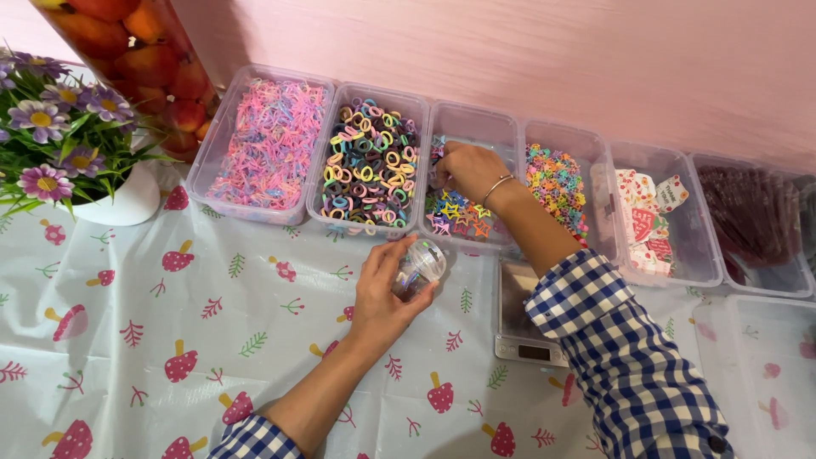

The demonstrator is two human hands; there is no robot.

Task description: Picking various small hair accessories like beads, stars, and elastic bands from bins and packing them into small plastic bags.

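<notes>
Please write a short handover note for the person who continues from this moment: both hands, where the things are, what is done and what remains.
Left hand: holds a small clear round container above the tablecloth.
Right hand: fingers down in the third clear bin, among the colourful star pieces.
Nearby: bin of pink bands, bin of mixed loops, small scale.
Done: contents of the container cannot be told.
Left: no stars visibly carried to the container yet.

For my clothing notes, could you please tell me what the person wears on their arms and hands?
Both arms wear blue-and-white checked sleeves, pushed up so the forearms are bare. The right wrist carries a thin silver bangle. The left hand and right hand wear no gloves.
</notes>
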